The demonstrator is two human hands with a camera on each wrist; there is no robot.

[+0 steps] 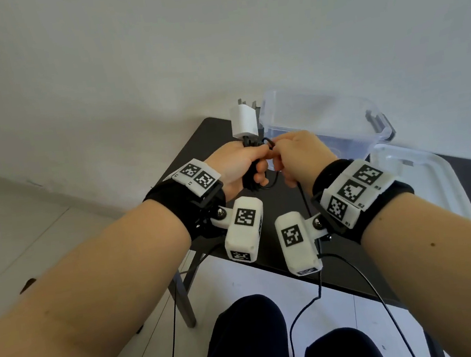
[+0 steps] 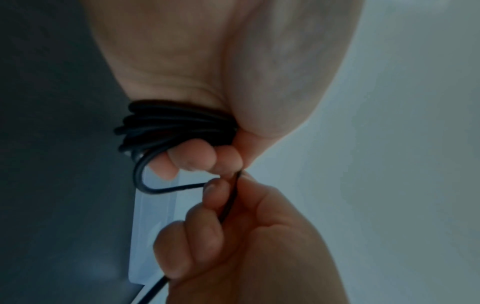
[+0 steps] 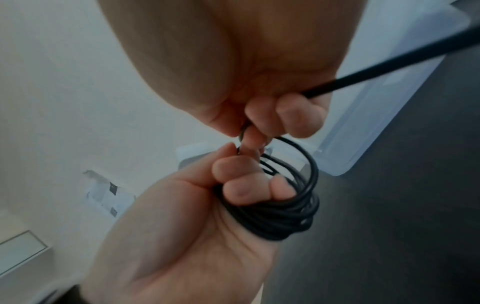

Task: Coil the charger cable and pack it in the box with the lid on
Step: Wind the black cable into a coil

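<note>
My left hand (image 1: 241,160) grips a bundle of black charger cable (image 2: 168,125) wound in several loops, held in the air over the black table (image 1: 284,202). The white charger block (image 1: 244,119) sticks up above that fist. My right hand (image 1: 299,155) pinches the loose strand of the cable (image 3: 363,74) right beside the left fingers, the two hands touching. The coil (image 3: 285,214) shows under the left fingers in the right wrist view. Behind the hands stands the clear plastic box (image 1: 325,120), open; its clear lid (image 1: 424,181) lies flat to the right.
The loose cable tail (image 1: 318,286) hangs down past the table's front edge toward my lap. The table's left corner and its metal leg (image 1: 183,297) stand over a tiled floor. A pale wall runs behind the table.
</note>
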